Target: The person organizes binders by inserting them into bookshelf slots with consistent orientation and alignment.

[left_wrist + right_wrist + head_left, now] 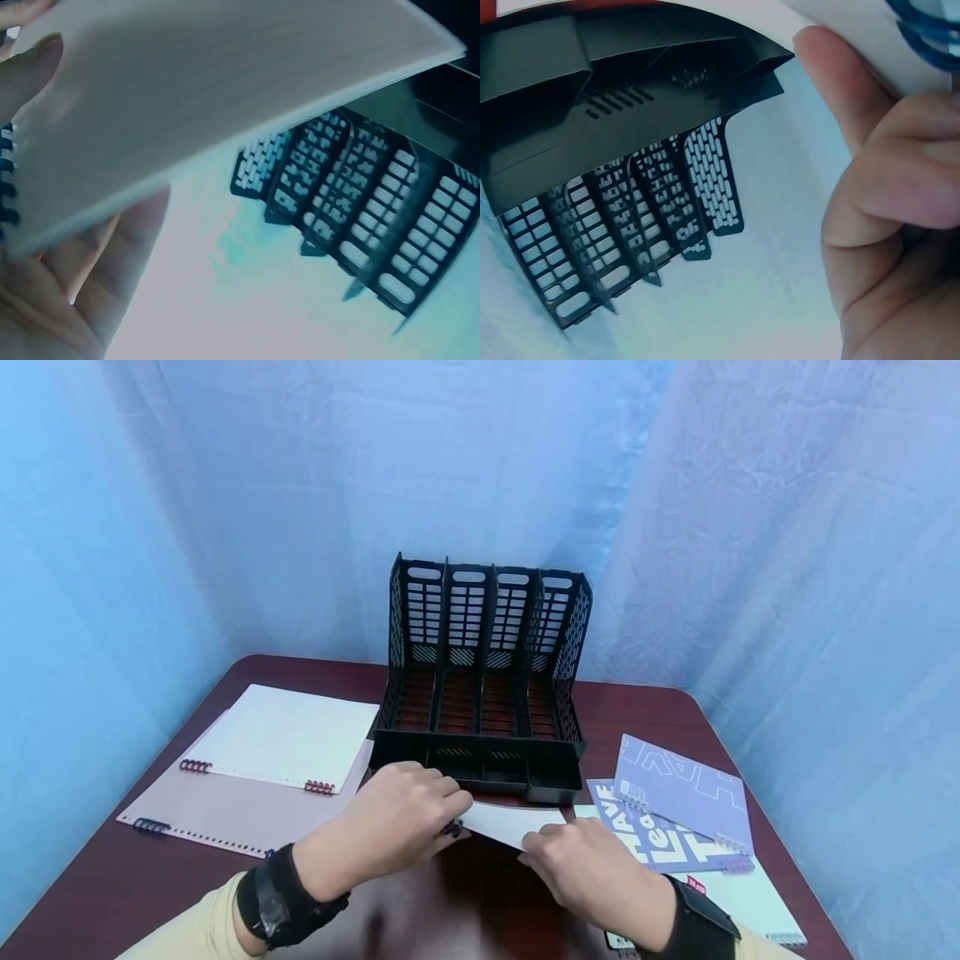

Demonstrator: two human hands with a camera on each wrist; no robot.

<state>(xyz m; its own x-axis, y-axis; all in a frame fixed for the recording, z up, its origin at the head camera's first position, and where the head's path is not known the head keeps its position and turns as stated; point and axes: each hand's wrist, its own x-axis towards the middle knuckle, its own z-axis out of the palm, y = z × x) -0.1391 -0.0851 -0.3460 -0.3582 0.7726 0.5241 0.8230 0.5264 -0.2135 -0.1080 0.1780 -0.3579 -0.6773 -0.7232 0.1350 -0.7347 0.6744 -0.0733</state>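
Between my two hands, in front of the black file organizer (480, 747), is a white-paged ring-bound notebook (506, 822). My left hand (401, 822) grips its left end; the left wrist view shows the thumb on the page of the notebook (225, 90) and dark blue rings along one edge. My right hand (592, 868) holds the other end with curled fingers. Part of the notebook (847, 30) and a few blue rings (930, 34) show beside the right hand's fingers (840, 79) in the right wrist view. The hands hide much of the notebook's ends.
An open-topped organizer with tall upright dividers stands at the table's back middle. On the left, a white notebook with red rings (288, 735) lies on a larger pinkish one (232, 810). Overlapping purple notebooks (686, 785) and a pale one (750, 902) lie right. Blue curtains (495, 460) hang behind.
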